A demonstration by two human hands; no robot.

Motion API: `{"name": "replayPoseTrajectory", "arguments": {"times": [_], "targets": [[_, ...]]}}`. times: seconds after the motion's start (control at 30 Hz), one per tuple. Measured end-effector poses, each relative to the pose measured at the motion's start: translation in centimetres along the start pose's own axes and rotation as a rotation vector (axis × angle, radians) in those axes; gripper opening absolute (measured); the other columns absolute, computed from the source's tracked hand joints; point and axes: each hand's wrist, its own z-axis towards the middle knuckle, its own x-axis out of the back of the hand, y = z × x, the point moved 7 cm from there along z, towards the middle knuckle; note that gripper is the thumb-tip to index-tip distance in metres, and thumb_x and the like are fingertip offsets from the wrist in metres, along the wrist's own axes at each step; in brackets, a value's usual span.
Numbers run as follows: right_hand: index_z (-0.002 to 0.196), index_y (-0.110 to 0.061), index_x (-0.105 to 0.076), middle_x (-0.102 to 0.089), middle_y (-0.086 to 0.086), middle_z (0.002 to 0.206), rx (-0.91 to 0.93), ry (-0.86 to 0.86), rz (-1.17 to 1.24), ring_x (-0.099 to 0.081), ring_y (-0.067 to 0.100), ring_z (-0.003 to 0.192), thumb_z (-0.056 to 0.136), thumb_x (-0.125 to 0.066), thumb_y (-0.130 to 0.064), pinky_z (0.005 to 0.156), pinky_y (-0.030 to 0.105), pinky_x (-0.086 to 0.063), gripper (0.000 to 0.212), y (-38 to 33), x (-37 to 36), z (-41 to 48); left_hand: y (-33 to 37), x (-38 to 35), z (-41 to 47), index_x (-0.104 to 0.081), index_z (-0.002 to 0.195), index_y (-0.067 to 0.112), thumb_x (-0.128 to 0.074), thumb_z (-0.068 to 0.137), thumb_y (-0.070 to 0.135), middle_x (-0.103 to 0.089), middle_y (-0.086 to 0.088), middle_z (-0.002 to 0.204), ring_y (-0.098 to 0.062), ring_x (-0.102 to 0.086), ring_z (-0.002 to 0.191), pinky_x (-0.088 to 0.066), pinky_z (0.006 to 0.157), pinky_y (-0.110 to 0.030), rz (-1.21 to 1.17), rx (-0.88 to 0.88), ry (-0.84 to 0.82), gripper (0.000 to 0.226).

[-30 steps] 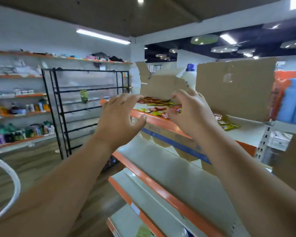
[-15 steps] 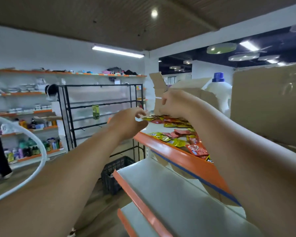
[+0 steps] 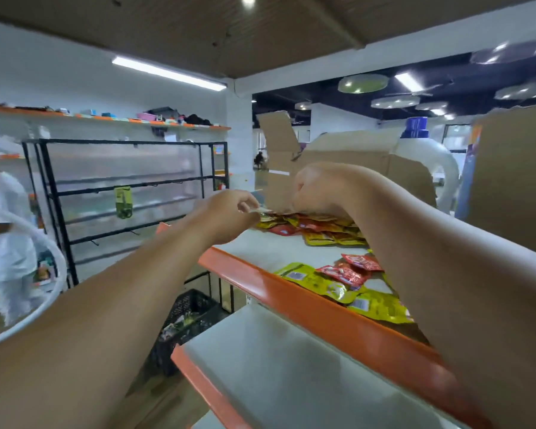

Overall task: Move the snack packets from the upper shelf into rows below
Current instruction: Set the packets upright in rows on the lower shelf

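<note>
Head view, the only one supplied. I record the upper shelf (image 3: 270, 250) as a white board with an orange front lip, running from centre frame down to the right. The snack packets (image 3: 325, 227), yellow and red, lie on it in two loose groups: a heap at the far end and a smaller scatter near the lip, partly hidden behind the right forearm.

The left hand (image 3: 229, 215) is held at the far heap's left end. Its thumb and fingers are drawn together and pinch the edge of one packet there.

The right hand (image 3: 319, 190) sits over the top of the same heap, back toward the camera and fingers curled downward out of sight. I cannot tell whether it grips anything.

The lower shelf (image 3: 291, 366), white with an orange lip, lies directly beneath.

Behind the packets stand sheets of cardboard (image 3: 353, 156) and a white jug (image 3: 427, 153) with a blue cap. To the left I note a black wire rack (image 3: 121, 187), a black crate (image 3: 186, 314) on the floor, and a blurred person in white (image 3: 3, 227).
</note>
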Motion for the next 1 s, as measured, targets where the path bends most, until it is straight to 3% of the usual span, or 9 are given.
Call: {"name": "replayPoseTrajectory", "arguments": {"times": [0.17, 0.27, 0.37, 0.5, 0.63, 0.73, 0.83, 0.93, 1.0], "targets": [[0.111, -0.024, -0.066, -0.065, -0.001, 0.108, -0.151, -0.030, -0.071, -0.061, 0.022, 0.097, 0.091, -0.062, -0.046, 0.080, 0.036, -0.049, 0.030, 0.5, -1.8, 7.0, -3.6, -2.4, 7.9, -0.062, 0.098, 0.049, -0.061, 0.079, 0.059, -0.069, 0.013, 0.110, -0.009, -0.067, 0.094, -0.056, 0.079, -0.032, -0.117, -0.117, -0.085, 0.021], [0.108, -0.027, -0.067, -0.065, -0.002, 0.108, -0.227, -0.082, -0.103, -0.062, 0.023, 0.097, 0.086, -0.061, -0.047, 0.079, 0.035, -0.047, 0.030, 0.8, -3.0, 11.1, -5.1, -3.7, 12.3, -0.067, 0.108, 0.044, -0.067, 0.090, 0.049, -0.069, 0.014, 0.110, -0.008, -0.067, 0.097, -0.054, 0.075, -0.026, -0.139, -0.218, -0.149, 0.018], [0.107, -0.027, -0.070, -0.067, -0.002, 0.105, -0.299, -0.143, -0.122, -0.063, 0.023, 0.096, 0.088, -0.061, -0.045, 0.080, 0.035, -0.049, 0.028, 0.9, -4.4, 13.8, -5.8, -5.4, 15.5, -0.068, 0.110, 0.044, -0.068, 0.094, 0.041, -0.069, 0.018, 0.110, -0.002, -0.065, 0.102, -0.053, 0.079, -0.022, -0.140, -0.295, -0.325, 0.017], [0.110, -0.022, -0.070, -0.068, 0.000, 0.101, -0.349, -0.200, -0.133, -0.064, 0.022, 0.090, 0.092, -0.061, -0.038, 0.064, 0.029, -0.043, 0.026, 1.0, -7.1, 15.4, -5.9, -7.9, 17.8, -0.068, 0.118, 0.044, -0.076, 0.083, 0.049, -0.069, 0.020, 0.119, -0.002, -0.063, 0.111, -0.051, 0.095, -0.026, -0.059, -0.385, -0.582, 0.036], [0.099, -0.028, -0.064, -0.064, -0.005, 0.085, -0.371, -0.179, -0.115, -0.062, 0.020, 0.077, 0.089, -0.061, -0.032, 0.060, 0.032, -0.041, 0.011, 2.2, -9.3, 15.8, -5.7, -9.4, 18.2, -0.066, 0.131, 0.038, -0.077, 0.078, 0.050, -0.067, 0.020, 0.120, -0.008, -0.061, 0.117, -0.048, 0.108, -0.033, -0.085, -0.444, -0.665, 0.056], [0.103, -0.031, -0.068, -0.068, -0.005, 0.088, -0.385, -0.171, -0.124, -0.066, 0.019, 0.081, 0.088, -0.063, -0.035, 0.071, 0.037, -0.054, 0.017, 2.5, -9.6, 16.0, -5.9, -9.8, 17.9, -0.063, 0.134, 0.040, -0.083, 0.081, 0.053, -0.064, 0.021, 0.116, -0.007, -0.060, 0.111, -0.048, 0.099, -0.027, -0.040, -0.486, -0.676, 0.057], [0.106, -0.029, -0.072, -0.072, -0.003, 0.095, -0.366, -0.146, -0.137, -0.067, 0.020, 0.087, 0.090, -0.064, -0.035, 0.081, 0.040, -0.057, 0.019, 2.0, -9.2, 16.1, -6.0, -9.8, 17.8, -0.062, 0.138, 0.038, -0.080, 0.087, 0.044, -0.062, 0.018, 0.120, -0.005, -0.057, 0.104, -0.044, 0.084, -0.019, -0.013, -0.529, -0.654, 0.054], [0.105, -0.030, -0.076, -0.071, -0.004, 0.096, -0.360, -0.132, -0.117, -0.065, 0.018, 0.088, 0.093, -0.063, -0.033, 0.076, 0.033, -0.054, 0.018, 1.3, -8.8, 15.9, -6.2, -9.4, 18.4, -0.074, 0.117, 0.036, -0.074, 0.094, 0.036, -0.064, 0.026, 0.086, 0.006, -0.060, 0.079, -0.043, 0.066, -0.013, -0.126, -0.543, -0.583, 0.023], [0.100, -0.030, -0.076, -0.069, -0.005, 0.093, -0.365, -0.072, -0.107, -0.064, 0.018, 0.086, 0.093, -0.061, -0.029, 0.075, 0.033, -0.053, 0.017, 1.1, -8.0, 15.5, -6.2, -8.9, 18.8, -0.078, 0.098, 0.027, -0.069, 0.097, 0.037, -0.058, 0.019, 0.061, 0.001, -0.052, 0.057, -0.039, 0.054, -0.015, -0.254, -0.550, -0.510, 0.014]]}}
